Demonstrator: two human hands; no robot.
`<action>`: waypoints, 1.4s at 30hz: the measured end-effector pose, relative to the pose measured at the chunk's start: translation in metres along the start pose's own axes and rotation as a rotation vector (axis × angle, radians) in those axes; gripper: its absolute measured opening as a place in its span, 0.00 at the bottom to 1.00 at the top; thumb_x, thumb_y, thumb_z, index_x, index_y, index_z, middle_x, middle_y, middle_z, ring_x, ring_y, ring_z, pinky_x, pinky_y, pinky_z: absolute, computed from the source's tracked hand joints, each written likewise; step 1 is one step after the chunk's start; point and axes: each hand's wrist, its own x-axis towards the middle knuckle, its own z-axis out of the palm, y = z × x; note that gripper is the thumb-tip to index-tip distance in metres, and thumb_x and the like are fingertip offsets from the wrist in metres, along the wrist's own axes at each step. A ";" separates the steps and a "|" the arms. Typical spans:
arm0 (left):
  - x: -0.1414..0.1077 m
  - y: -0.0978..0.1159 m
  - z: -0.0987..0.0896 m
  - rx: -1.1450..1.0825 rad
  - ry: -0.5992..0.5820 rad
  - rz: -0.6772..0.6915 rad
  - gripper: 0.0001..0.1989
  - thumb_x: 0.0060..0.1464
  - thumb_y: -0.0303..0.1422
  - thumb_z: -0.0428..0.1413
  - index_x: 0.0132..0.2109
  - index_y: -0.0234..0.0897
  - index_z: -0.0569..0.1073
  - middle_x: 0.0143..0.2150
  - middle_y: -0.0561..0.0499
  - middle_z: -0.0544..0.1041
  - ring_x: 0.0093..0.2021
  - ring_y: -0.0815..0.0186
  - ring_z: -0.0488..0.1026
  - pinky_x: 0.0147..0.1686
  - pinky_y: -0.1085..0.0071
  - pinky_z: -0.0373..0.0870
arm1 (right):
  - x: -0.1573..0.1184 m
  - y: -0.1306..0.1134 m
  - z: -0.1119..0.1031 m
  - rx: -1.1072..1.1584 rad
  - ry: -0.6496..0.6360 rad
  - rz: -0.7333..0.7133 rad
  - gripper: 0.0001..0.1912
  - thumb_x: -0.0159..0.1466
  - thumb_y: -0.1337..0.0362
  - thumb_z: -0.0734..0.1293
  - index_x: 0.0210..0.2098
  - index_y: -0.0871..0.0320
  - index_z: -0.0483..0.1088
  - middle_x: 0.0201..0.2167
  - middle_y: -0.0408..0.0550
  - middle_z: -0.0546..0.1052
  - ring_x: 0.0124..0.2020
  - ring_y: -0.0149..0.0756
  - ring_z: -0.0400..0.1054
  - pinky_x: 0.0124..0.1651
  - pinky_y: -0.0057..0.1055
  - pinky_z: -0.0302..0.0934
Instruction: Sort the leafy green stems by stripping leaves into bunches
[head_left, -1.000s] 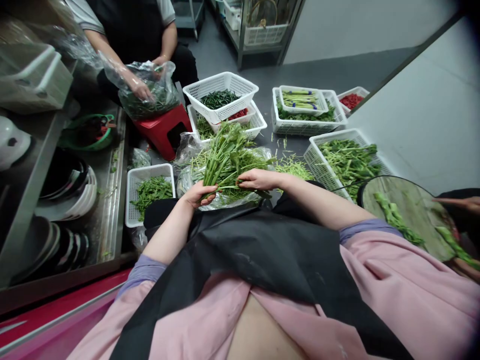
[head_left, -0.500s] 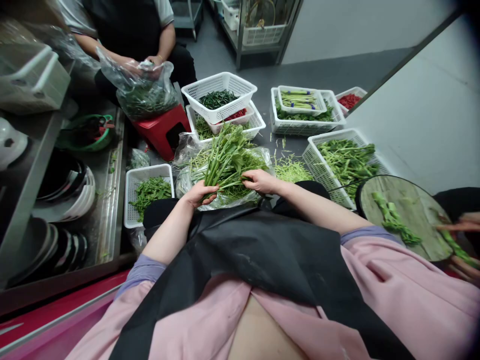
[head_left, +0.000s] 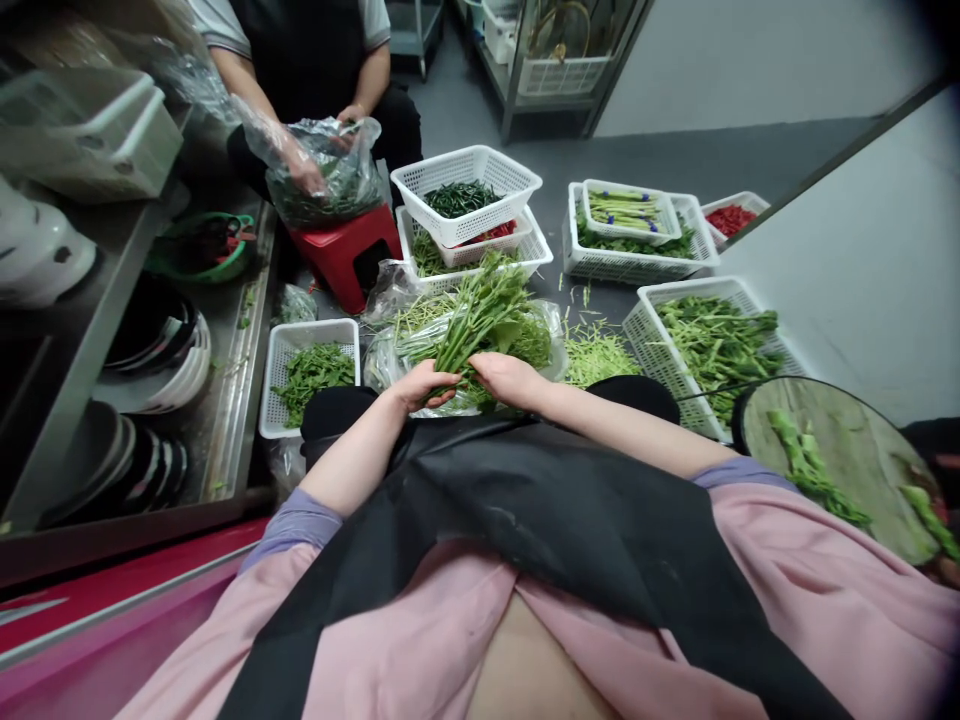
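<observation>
My left hand point(head_left: 429, 386) is closed round the stem ends of a bunch of leafy greens point(head_left: 480, 312), whose tops point away from me. Close beside it, my right hand point(head_left: 510, 380) has its fingers curled at the right side of the stems; what its fingertips pinch is hidden. Beneath both hands, a clear plastic bag point(head_left: 382, 362) lies spread with more greens and stems on it. To its right is a heap of pale green trimmings point(head_left: 600, 358) on the floor. A white basket of cut greens point(head_left: 313, 378) stands left of my left hand.
Stacked white baskets point(head_left: 466, 195) stand ahead, with green and red chillies. More baskets of greens point(head_left: 716, 340) are at right, near a round chopping board point(head_left: 840, 470). A co-worker point(head_left: 307, 60) reaches into a bag on a red stool point(head_left: 352, 255). A metal shelf point(head_left: 232, 440) with plates runs along the left.
My right hand has come left, close to my left hand at the stems. The co-worker's hand has gone into the bag. The whole view has shifted slightly.
</observation>
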 end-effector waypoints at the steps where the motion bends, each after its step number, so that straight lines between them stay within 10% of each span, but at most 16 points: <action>1: 0.001 -0.001 0.000 -0.004 0.005 -0.001 0.19 0.40 0.41 0.67 0.30 0.30 0.70 0.13 0.54 0.67 0.09 0.77 0.55 0.10 0.79 0.45 | 0.001 0.000 0.003 -0.007 0.006 -0.002 0.12 0.69 0.68 0.55 0.44 0.63 0.67 0.42 0.58 0.76 0.44 0.39 0.68 0.46 0.32 0.59; 13: 0.002 -0.001 -0.003 0.001 0.001 0.042 0.20 0.39 0.39 0.68 0.31 0.30 0.69 0.15 0.54 0.69 0.09 0.77 0.56 0.10 0.79 0.44 | -0.006 -0.003 -0.009 0.284 -0.150 0.011 0.10 0.67 0.65 0.58 0.39 0.61 0.69 0.37 0.52 0.77 0.35 0.35 0.68 0.38 0.27 0.55; 22: -0.004 0.002 -0.004 -0.177 -0.020 0.111 0.16 0.43 0.37 0.66 0.34 0.30 0.71 0.15 0.58 0.66 0.09 0.79 0.54 0.11 0.82 0.47 | -0.002 0.000 0.009 1.244 0.379 0.489 0.09 0.63 0.59 0.57 0.31 0.57 0.62 0.21 0.37 0.62 0.20 0.26 0.55 0.26 0.25 0.52; 31: -0.009 -0.001 -0.015 -0.231 -0.123 0.140 0.15 0.44 0.36 0.65 0.34 0.31 0.71 0.13 0.59 0.64 0.08 0.79 0.52 0.09 0.82 0.47 | -0.062 0.059 -0.060 0.282 0.577 0.184 0.18 0.63 0.58 0.64 0.49 0.60 0.72 0.39 0.51 0.77 0.36 0.35 0.69 0.38 0.30 0.61; 35: -0.006 -0.001 -0.015 -0.186 -0.176 0.104 0.15 0.44 0.37 0.66 0.33 0.31 0.71 0.13 0.58 0.64 0.08 0.78 0.52 0.09 0.81 0.47 | -0.040 0.063 -0.079 -0.090 0.380 0.068 0.18 0.64 0.66 0.60 0.51 0.58 0.72 0.49 0.54 0.74 0.37 0.36 0.70 0.35 0.29 0.59; 42: -0.008 0.005 -0.012 -0.167 -0.047 0.085 0.17 0.42 0.37 0.66 0.34 0.30 0.71 0.14 0.57 0.66 0.09 0.78 0.55 0.10 0.81 0.48 | -0.029 0.078 -0.081 0.325 0.072 -0.002 0.09 0.61 0.63 0.64 0.35 0.60 0.73 0.35 0.49 0.75 0.31 0.31 0.67 0.32 0.27 0.57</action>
